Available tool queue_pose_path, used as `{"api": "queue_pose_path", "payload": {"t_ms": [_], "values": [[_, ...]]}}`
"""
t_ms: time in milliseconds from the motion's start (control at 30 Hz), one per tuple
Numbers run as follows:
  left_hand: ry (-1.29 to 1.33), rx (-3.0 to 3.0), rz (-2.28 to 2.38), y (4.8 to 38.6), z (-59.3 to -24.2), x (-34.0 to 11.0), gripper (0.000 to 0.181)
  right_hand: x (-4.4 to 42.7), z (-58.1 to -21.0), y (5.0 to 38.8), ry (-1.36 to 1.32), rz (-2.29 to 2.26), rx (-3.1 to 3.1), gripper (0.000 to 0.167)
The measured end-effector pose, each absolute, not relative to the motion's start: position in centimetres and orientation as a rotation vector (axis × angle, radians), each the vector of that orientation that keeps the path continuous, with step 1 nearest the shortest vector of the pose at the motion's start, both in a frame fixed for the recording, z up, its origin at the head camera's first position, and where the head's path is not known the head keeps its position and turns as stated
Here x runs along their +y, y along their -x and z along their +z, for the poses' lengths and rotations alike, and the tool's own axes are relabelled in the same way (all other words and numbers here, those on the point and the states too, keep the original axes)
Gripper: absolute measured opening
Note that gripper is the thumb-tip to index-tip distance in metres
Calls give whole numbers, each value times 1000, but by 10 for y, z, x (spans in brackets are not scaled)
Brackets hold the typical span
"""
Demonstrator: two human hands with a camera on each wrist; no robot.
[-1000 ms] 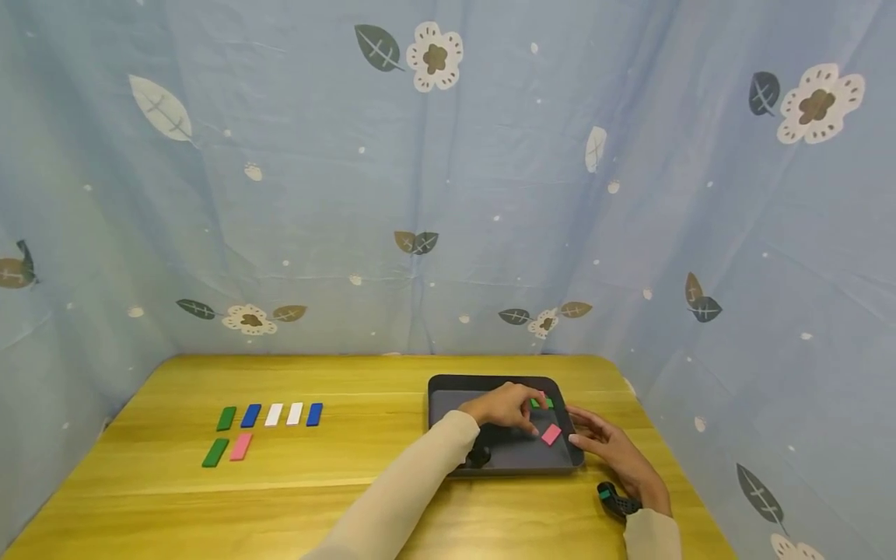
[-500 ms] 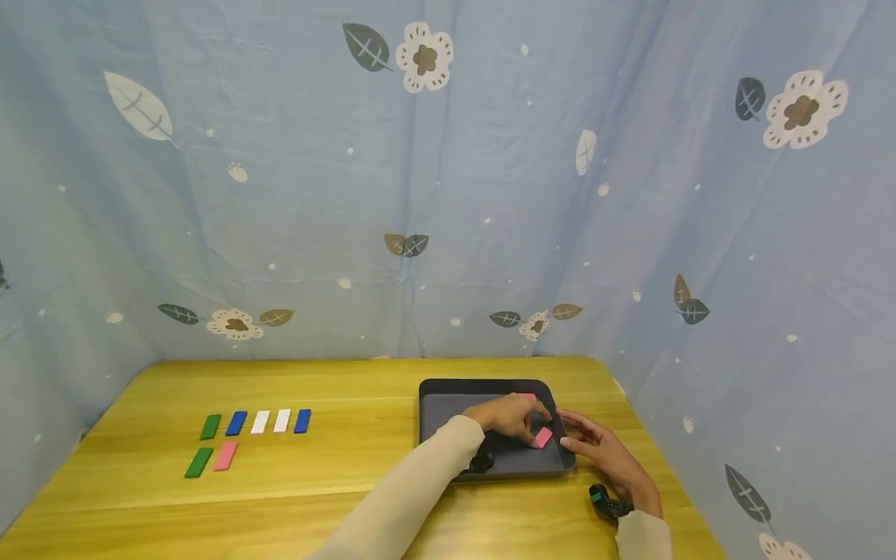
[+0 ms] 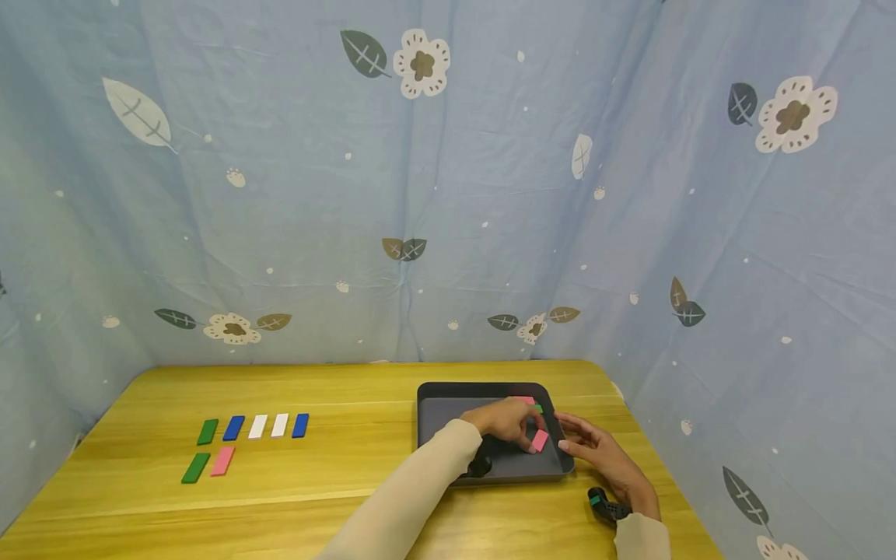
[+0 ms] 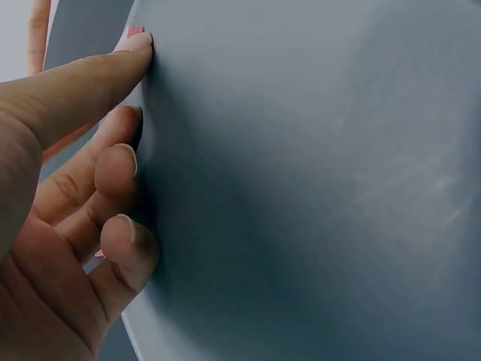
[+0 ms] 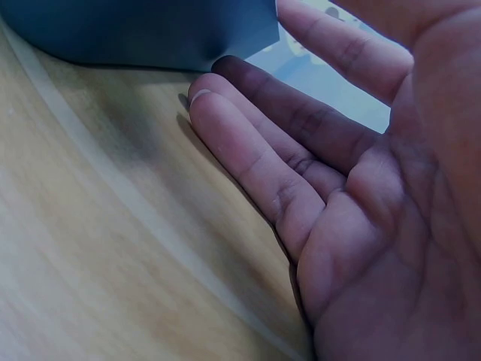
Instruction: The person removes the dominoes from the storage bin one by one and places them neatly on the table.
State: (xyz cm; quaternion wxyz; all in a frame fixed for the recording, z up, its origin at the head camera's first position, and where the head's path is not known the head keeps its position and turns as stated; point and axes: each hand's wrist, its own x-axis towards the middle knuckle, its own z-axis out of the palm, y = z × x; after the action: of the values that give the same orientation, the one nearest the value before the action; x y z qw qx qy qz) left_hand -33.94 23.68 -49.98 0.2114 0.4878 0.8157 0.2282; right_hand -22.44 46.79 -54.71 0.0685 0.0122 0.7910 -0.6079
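In the head view, my left hand point(image 3: 505, 420) reaches into a dark grey tray point(image 3: 448, 389). Its thumb and forefinger pinch a small pink block point(image 3: 540, 441) near the tray's right side. A sliver of the pink block point(image 4: 135, 31) shows behind the thumb in the left wrist view; the rest is hidden. Behind the fingers, another pink block point(image 3: 523, 400) and a green block point(image 3: 538, 408) lie at the tray's far right corner. My right hand point(image 3: 607, 455) rests by the tray's right wall, fingers extended and loosely bent, fingertips at the wall.
Left on the wooden table point(image 3: 336, 451) lie two rows of blocks: green point(image 3: 208, 432), blue point(image 3: 234, 428), white point(image 3: 257, 426), white and blue behind, green point(image 3: 196, 467) and pink point(image 3: 222, 460) in front. A floral curtain point(image 3: 315, 155) hangs behind and to the right.
My left hand has come down onto the pink block, which has turned slightly between its fingers. The right hand stays by the tray. The head view has shifted a little.
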Motion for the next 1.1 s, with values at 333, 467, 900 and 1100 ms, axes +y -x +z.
{"api": "queue_pose_path", "payload": {"t_ms": [333,467,900,1100], "values": [[-1382,2326,647,349,-498,223,41,458,-542,230,-69,-1809,2398,60],[-1378,2322,703,353,-494,217,39,457,-541,231,-61,-1799,2406,60],[-1434,2285,859,355,-471,189,41,464,-543,226,-47,-1743,2397,64],[-1464,2282,854,357,-460,172,43,466,-545,225,-96,-1759,2402,63]]}}
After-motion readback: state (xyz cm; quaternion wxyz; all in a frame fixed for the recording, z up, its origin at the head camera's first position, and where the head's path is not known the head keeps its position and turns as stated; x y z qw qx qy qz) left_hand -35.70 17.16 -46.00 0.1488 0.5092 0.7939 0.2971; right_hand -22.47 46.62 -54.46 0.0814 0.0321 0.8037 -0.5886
